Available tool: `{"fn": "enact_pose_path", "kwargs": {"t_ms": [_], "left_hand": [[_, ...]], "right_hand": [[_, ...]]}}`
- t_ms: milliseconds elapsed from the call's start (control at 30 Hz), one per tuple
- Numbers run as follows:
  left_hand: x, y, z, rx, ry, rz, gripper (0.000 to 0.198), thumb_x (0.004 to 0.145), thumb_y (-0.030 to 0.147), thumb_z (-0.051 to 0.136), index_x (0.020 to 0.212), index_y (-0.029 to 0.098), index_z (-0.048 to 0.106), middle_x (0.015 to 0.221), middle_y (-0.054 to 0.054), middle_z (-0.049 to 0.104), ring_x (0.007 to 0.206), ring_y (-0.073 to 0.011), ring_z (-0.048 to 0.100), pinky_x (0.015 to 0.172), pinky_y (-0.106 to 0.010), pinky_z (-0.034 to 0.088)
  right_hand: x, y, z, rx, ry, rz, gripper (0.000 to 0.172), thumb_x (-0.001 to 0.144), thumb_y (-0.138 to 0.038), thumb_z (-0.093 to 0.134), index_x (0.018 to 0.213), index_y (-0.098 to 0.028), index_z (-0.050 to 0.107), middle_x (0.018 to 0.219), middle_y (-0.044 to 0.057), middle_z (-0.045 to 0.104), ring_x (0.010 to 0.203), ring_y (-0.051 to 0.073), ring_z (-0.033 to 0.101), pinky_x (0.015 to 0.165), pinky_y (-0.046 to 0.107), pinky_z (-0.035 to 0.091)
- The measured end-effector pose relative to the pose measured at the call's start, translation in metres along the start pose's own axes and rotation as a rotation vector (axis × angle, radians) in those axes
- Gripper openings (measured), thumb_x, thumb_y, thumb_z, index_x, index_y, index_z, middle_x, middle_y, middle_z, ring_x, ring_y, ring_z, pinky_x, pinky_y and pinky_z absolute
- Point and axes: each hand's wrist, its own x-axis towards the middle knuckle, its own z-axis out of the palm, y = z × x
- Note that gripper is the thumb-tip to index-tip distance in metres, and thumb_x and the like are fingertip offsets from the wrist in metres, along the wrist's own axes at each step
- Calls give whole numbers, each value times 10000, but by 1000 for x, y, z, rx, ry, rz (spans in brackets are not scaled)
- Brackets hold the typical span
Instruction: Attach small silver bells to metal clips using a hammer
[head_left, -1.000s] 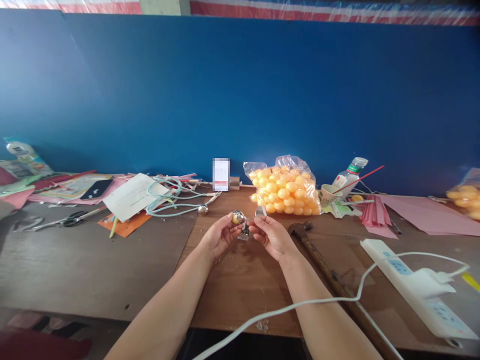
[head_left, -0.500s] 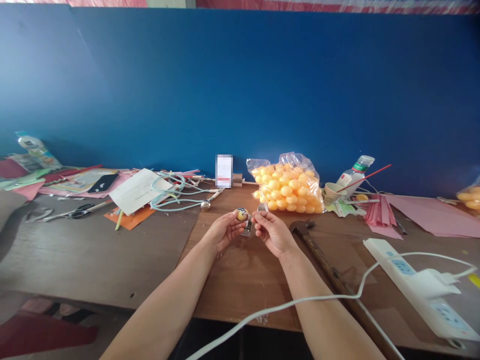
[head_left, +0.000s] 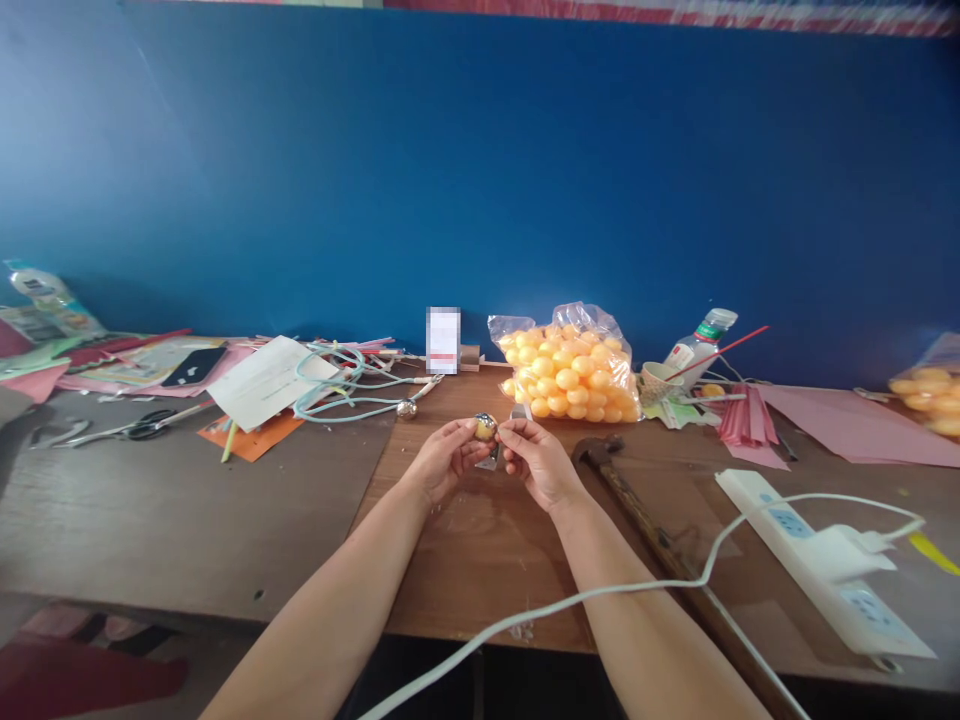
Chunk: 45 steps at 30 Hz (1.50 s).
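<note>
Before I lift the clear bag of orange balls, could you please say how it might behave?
The clear bag would likely flop, as its film looks thin and creased. The orange balls look round, so they'd probably shift inside.

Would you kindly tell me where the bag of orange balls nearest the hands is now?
In the head view, the bag of orange balls stands right of centre, beyond the right hand, with the patterned cup to its right.

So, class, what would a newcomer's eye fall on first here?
Probably the bag of orange balls, bright against the blue panel behind it. Next, the shiny ball in the left hand, with the right hand close beside it. The white power strip stands out on the right.
</note>
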Motion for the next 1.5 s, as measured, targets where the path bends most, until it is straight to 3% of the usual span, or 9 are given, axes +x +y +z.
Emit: {"fn": "enact_pose_path", "kwargs": {"t_ms": [633,1167,1500], "left_hand": [[-3,0,3,9,10,20,263,854,188,586,1109,126,595,896,-91,691,686,-126,673,618,-219,560],[0,-2,3,-3,-3,-2,211,832,194,617,1022,103,600,852,-99,693,677,-122,670,661,-226,561],[-1,-4,3,52,-11,44,286,762,219,708,1003,113,596,920,-94,687,750,-143,682,719,-259,562]], "right_hand": [[0,-4,0,59,20,-68,235,627,-312,789,749,-183,635,718,-7,629,512,56,443,413,169,325],[0,2,0,-126,-1,-83,228,678,-356,757,792,-187,653,721,2,657,481,56,421,405,185,294],[2,2,-3,-162,28,-58,253,656,-377,763,787,-187,657,694,-2,650,443,47,358,391,197,189]]}}
